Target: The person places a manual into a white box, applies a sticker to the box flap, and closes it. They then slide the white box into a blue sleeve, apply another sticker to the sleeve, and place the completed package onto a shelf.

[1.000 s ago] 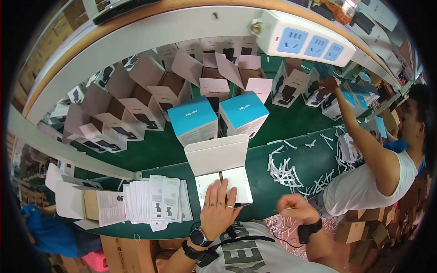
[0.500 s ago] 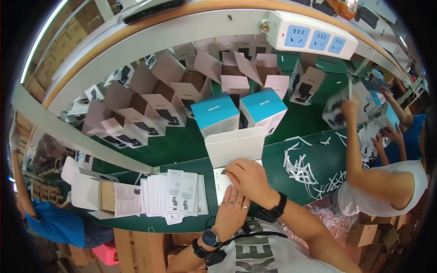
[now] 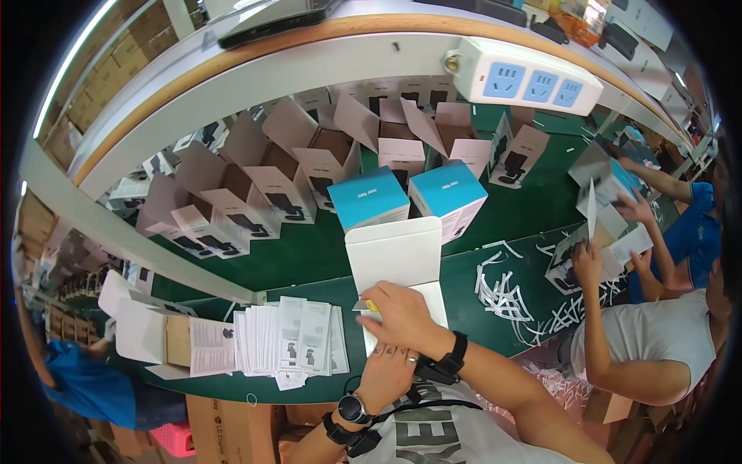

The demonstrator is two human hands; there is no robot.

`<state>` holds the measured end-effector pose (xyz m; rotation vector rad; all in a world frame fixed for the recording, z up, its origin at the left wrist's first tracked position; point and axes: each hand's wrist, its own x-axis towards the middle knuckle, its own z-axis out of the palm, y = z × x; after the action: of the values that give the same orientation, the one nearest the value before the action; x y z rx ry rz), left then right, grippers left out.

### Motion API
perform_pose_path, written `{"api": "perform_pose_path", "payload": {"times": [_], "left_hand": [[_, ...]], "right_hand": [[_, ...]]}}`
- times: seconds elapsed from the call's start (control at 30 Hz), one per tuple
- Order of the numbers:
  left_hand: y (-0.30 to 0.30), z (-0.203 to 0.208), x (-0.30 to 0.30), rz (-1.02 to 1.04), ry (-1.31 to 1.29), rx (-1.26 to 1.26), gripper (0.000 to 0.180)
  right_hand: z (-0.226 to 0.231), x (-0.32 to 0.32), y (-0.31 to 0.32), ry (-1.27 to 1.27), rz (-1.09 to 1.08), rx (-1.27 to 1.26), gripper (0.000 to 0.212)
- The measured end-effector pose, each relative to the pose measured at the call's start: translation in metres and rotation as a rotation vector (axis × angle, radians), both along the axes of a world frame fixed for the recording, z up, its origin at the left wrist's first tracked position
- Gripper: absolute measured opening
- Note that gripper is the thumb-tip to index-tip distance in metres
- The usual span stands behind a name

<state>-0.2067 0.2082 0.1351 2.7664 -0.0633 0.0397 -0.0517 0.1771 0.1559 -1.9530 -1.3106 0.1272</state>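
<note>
In front of me a white cardboard box (image 3: 392,255) stands with its lid raised toward the back. Across its top, my right hand (image 3: 402,313) is closed on a yellow box cutter (image 3: 369,305), whose grey tip sticks out left of the fingers. My left hand (image 3: 389,377) is closed against the box's near end, its fingertips hidden beneath the right hand. Just left of the box lies a spread stack of printed leaflets (image 3: 290,340). Behind the lid stand two closed boxes with blue tops, one a blue-topped box (image 3: 369,197), the other a second blue-topped box (image 3: 450,193).
Several open cartons (image 3: 270,185) line the green table (image 3: 456,317) at the back. White paper strips (image 3: 502,290) lie to the right. An open white box (image 3: 147,329) lies far left. A power strip (image 3: 533,73) hangs on the shelf. Co-workers handle a box (image 3: 576,255) at right.
My right hand has shifted slightly left and down, and the yellow cutter now shows. My left hand stays at the box's near end. At right, the co-worker's raised arm has come down.
</note>
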Motion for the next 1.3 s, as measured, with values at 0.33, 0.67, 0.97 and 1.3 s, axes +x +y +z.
{"api": "perform_pose_path", "payload": {"times": [0.33,0.67,0.97,1.3], "left_hand": [[0.017,0.017,-0.002,0.071,-0.161,0.135,0.052],[0.039,0.031,-0.018,0.162,-0.099,0.125,0.045],[0.074,0.04,-0.037,0.161,-0.026,-0.962,0.04],[0.087,0.038,-0.042,0.048,-0.047,-0.912,0.029]], "right_hand": [[0.047,0.05,-0.114,0.141,-0.323,0.056,0.024],[0.058,0.027,-0.107,0.907,0.142,-0.024,0.036],[0.068,0.014,-0.071,0.406,0.318,0.055,0.02],[0.036,-0.007,0.018,0.347,0.497,0.087,0.017]]}}
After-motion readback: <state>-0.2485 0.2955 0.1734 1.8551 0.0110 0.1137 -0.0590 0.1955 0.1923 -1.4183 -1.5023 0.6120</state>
